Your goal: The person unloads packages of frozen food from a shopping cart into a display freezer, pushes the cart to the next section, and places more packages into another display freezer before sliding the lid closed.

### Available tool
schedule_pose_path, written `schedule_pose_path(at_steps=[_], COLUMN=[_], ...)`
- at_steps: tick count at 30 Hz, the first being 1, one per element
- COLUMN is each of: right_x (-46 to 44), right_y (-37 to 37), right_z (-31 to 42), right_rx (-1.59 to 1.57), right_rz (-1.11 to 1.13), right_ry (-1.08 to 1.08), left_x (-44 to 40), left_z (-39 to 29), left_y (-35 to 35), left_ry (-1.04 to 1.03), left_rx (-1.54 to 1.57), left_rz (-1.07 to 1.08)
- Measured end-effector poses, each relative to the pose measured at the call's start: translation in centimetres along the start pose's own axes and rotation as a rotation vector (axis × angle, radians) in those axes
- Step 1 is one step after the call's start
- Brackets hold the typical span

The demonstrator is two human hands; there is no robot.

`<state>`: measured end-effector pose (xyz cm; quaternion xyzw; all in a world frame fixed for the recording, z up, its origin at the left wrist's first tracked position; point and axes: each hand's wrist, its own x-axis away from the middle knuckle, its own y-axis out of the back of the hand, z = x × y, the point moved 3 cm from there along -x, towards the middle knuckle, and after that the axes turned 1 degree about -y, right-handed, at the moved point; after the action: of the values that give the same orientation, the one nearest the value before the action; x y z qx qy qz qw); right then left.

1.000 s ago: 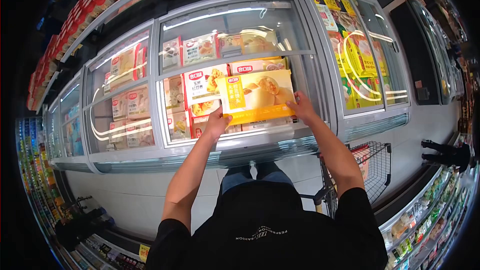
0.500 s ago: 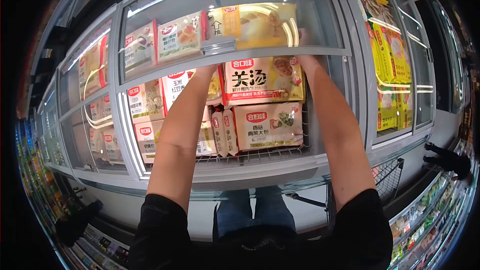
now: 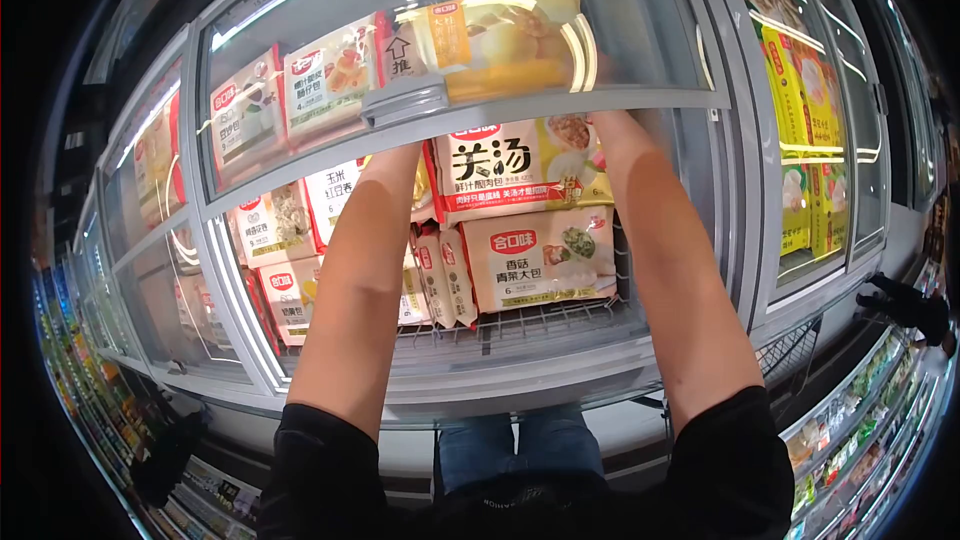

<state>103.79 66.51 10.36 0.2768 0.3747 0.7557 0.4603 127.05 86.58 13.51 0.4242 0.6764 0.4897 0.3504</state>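
Observation:
Both my arms reach into the freezer beneath its sliding glass lid. My left hand (image 3: 404, 154) is at the lid's lower frame, its fingers hidden behind the frame and handle. Beyond the frame, my right hand (image 3: 606, 120) shows only dimly at the right end of a yellow package (image 3: 510, 40), its fingers too faint to make out. Seen through the glass, that package lies at the back, beside upright white and red bags (image 3: 332, 80). Between my forearms, a bun package with large black writing (image 3: 510, 165) rests above another white package (image 3: 540, 260).
The lid's grey handle (image 3: 405, 102) lies left of the yellow package. More white packs (image 3: 275, 225) stand left of my left forearm. A neighbouring freezer holds yellow bags (image 3: 805, 105). Stocked shelves (image 3: 850, 415) and a person in dark clothes (image 3: 908, 305) are at the right.
The yellow package, held in both hands over the opening a second ago, has moved back under the glass. My arms have stretched forward, and the view has come closer to the freezer.

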Motion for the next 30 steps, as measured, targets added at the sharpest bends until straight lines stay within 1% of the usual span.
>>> schedule_pose_path(at_steps=[3,4,6,7,8,9,10,11,12,13,14,15,17,20,21,25,27,30], right_x=[3.3,6.0,9.7,12.0,14.3,16.6,19.6,22.2,24.6,27.9,30.8,33.6,39.8,47.2,50.5,60.3,64.5,69.4], right_y=[1.1,2.2,3.9,5.0,6.2,7.7,9.0,10.9,12.9,14.6,16.9,19.1,23.0,27.2,28.5,31.3,32.4,33.7], right_z=[1.0,1.5,2.7,2.9,3.2,3.6,3.9,4.1,4.4,4.8,5.1,5.3,5.2,4.0,3.5,0.2,-1.8,-6.6], right_rx=[-0.037,-0.05,0.134,0.132,0.128,0.029,-0.074,-0.092,-0.116,-0.146,-0.143,-0.137,-0.193,-0.236,-0.236,-0.233,-0.213,-0.212], right_rz=[-0.143,-0.245,-0.029,0.016,0.061,0.032,0.013,-0.017,-0.047,-0.072,-0.133,-0.205,-0.26,-0.379,-0.413,-0.602,-0.69,-0.789], right_ry=[0.046,0.079,0.192,0.22,0.248,0.255,0.256,0.285,0.321,0.348,0.348,0.348,0.271,0.154,0.1,0.047,-0.048,-0.163], left_x=[1.0,2.0,5.4,7.8,10.3,12.7,15.0,17.7,20.3,22.5,24.5,25.6,29.8,34.8,36.7,41.8,43.8,46.2], left_z=[-1.4,-2.3,-4.4,-5.8,-9.1,-9.8,-10.9,-12.4,-13.9,-16.1,-17.9,-19.3,-22.1,-25.5,-26.9,-32.6,-35.9,-41.6], left_y=[1.3,1.6,2.9,4.0,8.8,8.9,9.3,10.4,11.4,14.6,16.8,18.2,20.3,22.3,22.8,23.1,22.8,22.2], left_ry=[-0.066,-0.115,-0.118,-0.07,0.05,0.055,0.104,0.011,-0.04,-0.077,-0.159,-0.176,-0.193,-0.312,-0.347,-0.515,-0.706,-0.917], left_rx=[-0.094,-0.112,0.081,0.231,0.385,0.518,0.568,0.674,0.753,0.706,0.717,0.747,0.832,0.859,0.856,0.834,0.855,0.821], left_rz=[0.101,0.124,0.015,-0.107,0.222,0.308,0.487,0.45,0.435,0.445,0.402,0.373,0.372,0.393,0.444,0.64,0.638,0.629])
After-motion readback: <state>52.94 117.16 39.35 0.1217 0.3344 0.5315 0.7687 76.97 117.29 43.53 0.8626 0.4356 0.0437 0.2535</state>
